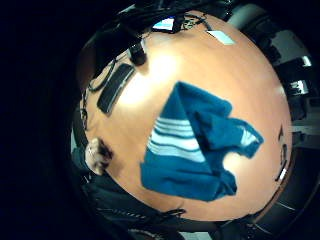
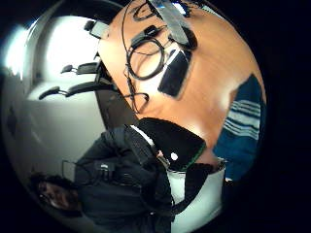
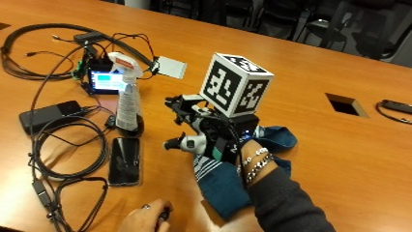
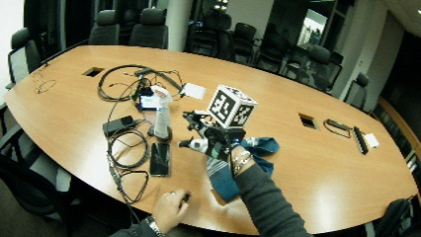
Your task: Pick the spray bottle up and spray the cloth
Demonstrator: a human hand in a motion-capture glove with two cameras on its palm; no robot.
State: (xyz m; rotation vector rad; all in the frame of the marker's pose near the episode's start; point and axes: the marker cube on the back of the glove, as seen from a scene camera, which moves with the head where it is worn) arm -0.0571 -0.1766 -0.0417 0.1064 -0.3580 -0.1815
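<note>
A clear spray bottle [image 3: 128, 99] with a white trigger head and a dark base stands upright on the wooden table [image 3: 309, 67]. It also shows in the wide outside view [image 4: 161, 118] and in the thumb side palm view [image 2: 174, 23]. To its right my gloved right hand [image 3: 209, 135] hovers above a blue cloth with white stripes [image 3: 222, 186], apart from the bottle. Its fingers are spread toward the bottle and hold nothing. The cloth [image 1: 195, 145] lies crumpled and flat under my palm. A bare left hand [image 3: 145, 220] rests at the near table edge.
A black phone [image 3: 124, 159] lies flat just in front of the bottle. Coiled cables [image 3: 58, 145], a power brick [image 3: 48, 116] and a small lit screen [image 3: 105, 79] crowd the left side. A white card [image 3: 169, 66] lies behind the bottle. A table cutout [image 3: 346, 104] is at the right.
</note>
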